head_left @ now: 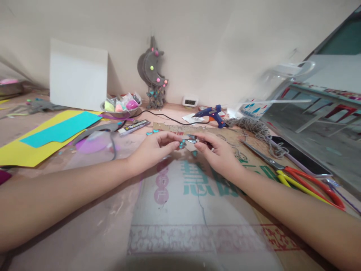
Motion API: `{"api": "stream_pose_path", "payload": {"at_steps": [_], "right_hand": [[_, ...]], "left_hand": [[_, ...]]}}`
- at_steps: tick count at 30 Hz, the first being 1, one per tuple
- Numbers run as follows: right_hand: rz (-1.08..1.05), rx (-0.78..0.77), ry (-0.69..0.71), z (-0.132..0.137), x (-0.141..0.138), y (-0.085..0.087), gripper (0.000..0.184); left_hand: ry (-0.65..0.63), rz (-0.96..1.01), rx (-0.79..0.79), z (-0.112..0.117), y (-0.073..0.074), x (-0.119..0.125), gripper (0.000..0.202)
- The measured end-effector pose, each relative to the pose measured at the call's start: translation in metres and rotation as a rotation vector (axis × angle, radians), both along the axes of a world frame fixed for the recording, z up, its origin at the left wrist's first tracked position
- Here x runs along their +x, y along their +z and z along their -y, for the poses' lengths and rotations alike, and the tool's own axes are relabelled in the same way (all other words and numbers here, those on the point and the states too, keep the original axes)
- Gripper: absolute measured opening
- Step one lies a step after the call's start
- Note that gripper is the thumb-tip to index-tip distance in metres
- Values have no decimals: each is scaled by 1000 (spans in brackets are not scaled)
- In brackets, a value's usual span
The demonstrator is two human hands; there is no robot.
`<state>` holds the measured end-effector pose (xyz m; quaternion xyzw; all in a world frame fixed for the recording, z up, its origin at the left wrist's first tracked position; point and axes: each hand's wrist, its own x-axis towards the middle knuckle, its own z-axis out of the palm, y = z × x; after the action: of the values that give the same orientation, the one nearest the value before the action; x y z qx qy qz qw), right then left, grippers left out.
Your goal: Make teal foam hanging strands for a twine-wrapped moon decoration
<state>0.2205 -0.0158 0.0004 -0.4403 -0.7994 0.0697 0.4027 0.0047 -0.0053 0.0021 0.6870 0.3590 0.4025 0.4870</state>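
Note:
My left hand (158, 148) is closed, thumb against forefinger, on a small turquoise piece (182, 144) with a dark edge. Facing it, my right hand (218, 152) is wrapped round a small bladed cutting tool (192, 141) whose bright pointed tip meets the turquoise piece or lies right beside it. Most of the tool's body is hidden in my fingers, so its exact kind does not show. Beneath both hands lies a printed cardboard sheet (197, 210), partly under a clear plastic film. More small turquoise bits (152, 132) rest at the board's far edge.
A blue glue gun (210, 113), grey yarn (251, 128), large scissors (284, 169) and a phone (301, 156) are to the right. At left lie yellow foam (31, 156) and turquoise foam (60, 130) sheets. A bowl (121, 112) and a decorated grey moon (152, 69) are at the back.

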Motion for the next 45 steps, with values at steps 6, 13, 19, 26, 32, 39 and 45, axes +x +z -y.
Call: {"api": "stream_pose_path", "payload": {"at_steps": [6,13,19,26,32,39,45], "right_hand": [[1,10,48,-1,-1,1,24],[27,17,25,-5,2,-1,24],[31,16,29,-5,3,-2,23],[89,49,49,-5,4,0,24],[98,24,43,-7,5,-3,23],[146,2,20,-6,4,0,25],[158,-9,34,-5,3,1,25]], "left_hand": [[-18,-22,15,-2,0,0,36],[-3,-35,45,-3,-3,1,20],[37,-94,108,-4,-4,0,18],[58,-118,182,-7,-7,-1,17],[40,-90,195,-8,-8,0,15],[34,-110,223,-7,-7,0,13],[42,-172,307,-5,-4,-1,12]]}}
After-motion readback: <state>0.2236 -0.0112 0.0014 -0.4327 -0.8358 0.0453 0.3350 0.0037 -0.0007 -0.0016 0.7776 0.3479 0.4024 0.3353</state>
